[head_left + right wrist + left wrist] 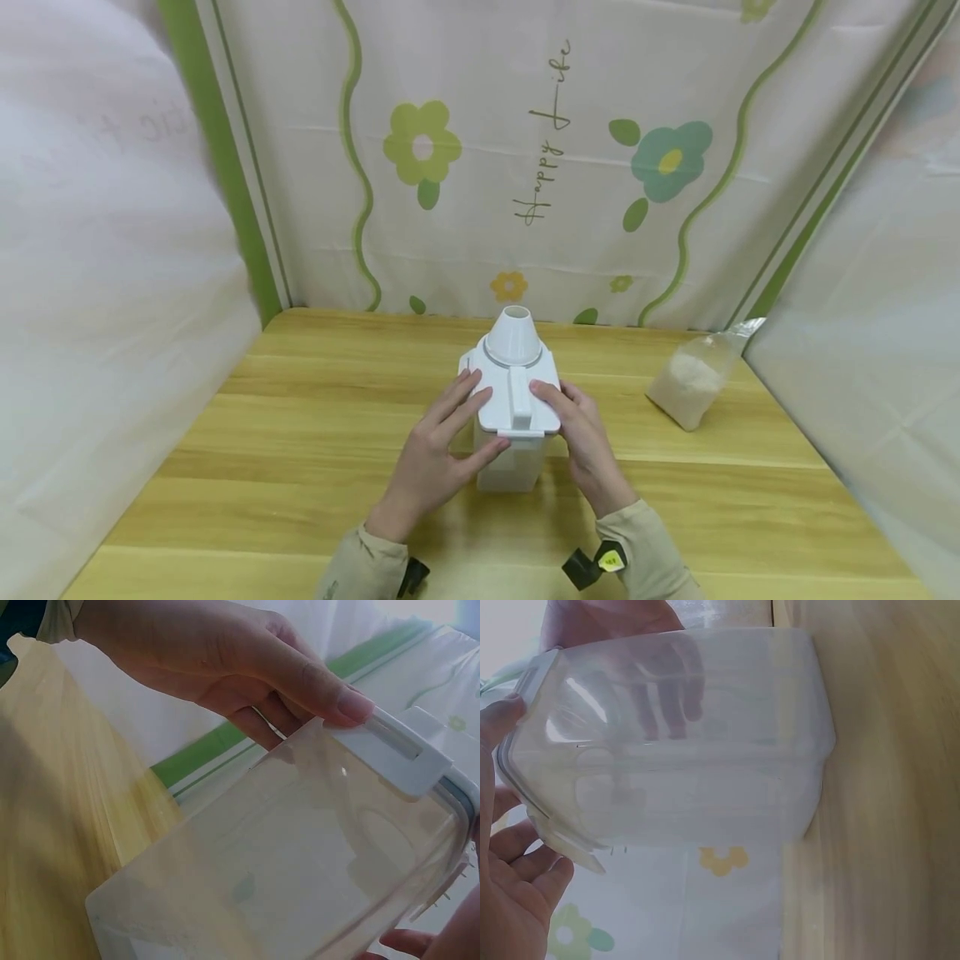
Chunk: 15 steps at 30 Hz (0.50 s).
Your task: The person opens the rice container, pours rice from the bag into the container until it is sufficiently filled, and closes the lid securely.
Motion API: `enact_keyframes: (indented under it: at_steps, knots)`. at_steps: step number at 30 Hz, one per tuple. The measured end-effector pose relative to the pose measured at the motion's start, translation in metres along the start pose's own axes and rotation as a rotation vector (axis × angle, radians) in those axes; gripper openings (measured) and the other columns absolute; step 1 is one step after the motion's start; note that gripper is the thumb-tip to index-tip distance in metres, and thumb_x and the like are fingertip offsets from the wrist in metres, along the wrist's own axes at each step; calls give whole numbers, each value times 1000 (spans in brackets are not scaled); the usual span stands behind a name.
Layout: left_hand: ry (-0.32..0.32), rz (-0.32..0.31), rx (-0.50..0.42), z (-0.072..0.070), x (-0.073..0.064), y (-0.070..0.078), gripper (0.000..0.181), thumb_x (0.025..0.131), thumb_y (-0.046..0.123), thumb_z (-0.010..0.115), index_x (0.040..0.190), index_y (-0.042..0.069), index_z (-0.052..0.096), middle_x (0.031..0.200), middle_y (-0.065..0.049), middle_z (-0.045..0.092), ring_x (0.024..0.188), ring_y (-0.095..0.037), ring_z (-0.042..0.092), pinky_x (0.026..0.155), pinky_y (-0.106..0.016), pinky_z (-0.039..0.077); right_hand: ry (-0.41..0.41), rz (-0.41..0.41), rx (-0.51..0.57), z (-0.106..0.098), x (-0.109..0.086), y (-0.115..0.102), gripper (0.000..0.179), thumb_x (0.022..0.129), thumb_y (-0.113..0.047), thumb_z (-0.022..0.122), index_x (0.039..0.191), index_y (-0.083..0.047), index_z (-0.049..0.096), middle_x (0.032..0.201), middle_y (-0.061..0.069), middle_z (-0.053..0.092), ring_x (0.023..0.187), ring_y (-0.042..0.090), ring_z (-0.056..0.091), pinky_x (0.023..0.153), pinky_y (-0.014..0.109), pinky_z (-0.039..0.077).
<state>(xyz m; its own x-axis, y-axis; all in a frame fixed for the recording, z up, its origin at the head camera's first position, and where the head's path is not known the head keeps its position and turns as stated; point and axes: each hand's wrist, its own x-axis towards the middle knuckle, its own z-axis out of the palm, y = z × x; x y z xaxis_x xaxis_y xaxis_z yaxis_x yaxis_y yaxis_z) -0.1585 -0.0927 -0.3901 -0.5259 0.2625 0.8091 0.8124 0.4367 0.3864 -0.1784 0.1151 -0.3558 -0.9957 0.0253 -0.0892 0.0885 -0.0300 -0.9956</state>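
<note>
A clear plastic storage container (727, 742) stands upright on the table, its white lid (495, 408) bearing a bar handle and a white cone-shaped spout (514, 337). My left hand (438, 454) holds the lid's front-left corner, thumb at the front clip (521, 433) and fingertips over the top and left edge. A side clip (566, 844) juts outward beside the left fingers. My right hand (588, 433) grips the right side, thumb on the lid near the handle. Its other fingers (671, 697) show through the clear wall.
A clear bag of white grains (692, 383) sits on the wooden table (322, 417) toward the back right. Printed fabric walls (465, 242) enclose the table at the back and both sides.
</note>
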Motion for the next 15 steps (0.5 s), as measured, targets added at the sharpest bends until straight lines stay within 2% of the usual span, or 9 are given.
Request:
enact_keyframes:
  at_steps: [7,15]
  knots:
    - [-8,0,9,0,0,1,57,89,36,75,131,0,61,143,-19,48,134,-39,41,105,-46,40,-95,32,22,-13,7,-2,51,91,-32,69,127,3,57,103,9,67,97,23,60,82,33,48]
    - [-11,4,48,-1,1,2,59,89,37,74,132,-1,60,143,-19,48,133,-39,42,106,-45,39,-203,47,-48,-30,13,-14,52,98,-28,62,128,13,52,104,10,66,95,22,62,86,35,51]
